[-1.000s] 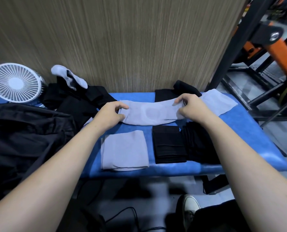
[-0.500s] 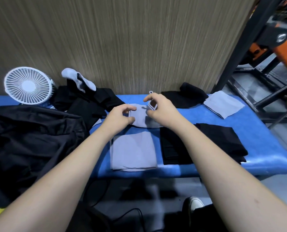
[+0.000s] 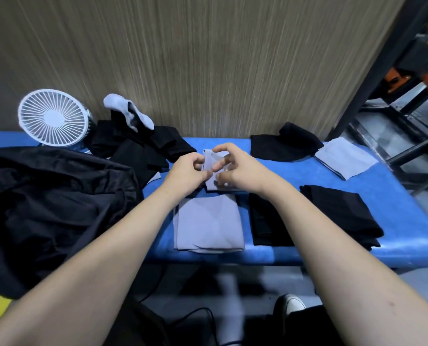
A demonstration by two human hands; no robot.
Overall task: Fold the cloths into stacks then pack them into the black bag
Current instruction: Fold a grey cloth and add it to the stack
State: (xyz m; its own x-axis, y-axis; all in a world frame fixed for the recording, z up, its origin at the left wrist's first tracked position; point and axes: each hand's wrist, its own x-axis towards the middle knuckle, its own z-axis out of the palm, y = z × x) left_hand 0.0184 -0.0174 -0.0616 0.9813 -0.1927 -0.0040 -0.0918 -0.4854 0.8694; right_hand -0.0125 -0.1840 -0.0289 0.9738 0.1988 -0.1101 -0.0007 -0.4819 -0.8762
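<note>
- Both hands meet over mid-bench: left hand [image 3: 189,171] and right hand [image 3: 235,168] each pinch the same grey cloth [image 3: 211,168], fingers curled on it, knuckles nearly touching.
- Change vs 1 s ago: the cloth lay stretched long btwn hands set well apart, one at each end. Now the ends are brought together and it's down to a small bundle – so one fold just closed, maybe a 2nd under way. Can't tell exact layer count; fingers cover most of it.
- Cloth sits just behind the grey stack [image 3: 208,223], prob. lifted a bit off the bench [image 3: 395,203]; contact w/ the surface is hidden.
- Meaning for task: this piece is nearly stack-ready. Likely next: square it up, lay it on the grey stack right below the hands.
- Done so far, as things lie: grey stack at front edge, black stack [image 3: 267,221] beside it under the right forearm, more folded black [image 3: 342,216] further right, one folded grey [image 3: 345,157] at far right.
- Still unfolded: black heap [image 3: 143,148] w/ a grey piece [image 3: 128,111] on top at back left, black cloth [image 3: 285,146] at back centre.
- Black bag [image 3: 45,203] lies slumped at left, near the fan [image 3: 53,117]; can't see anything packed in it. Packing not yet begun, I'd judge – folding phase past halfway.
- Risk: small bundle may spring open if either pinch lets go early.
</note>
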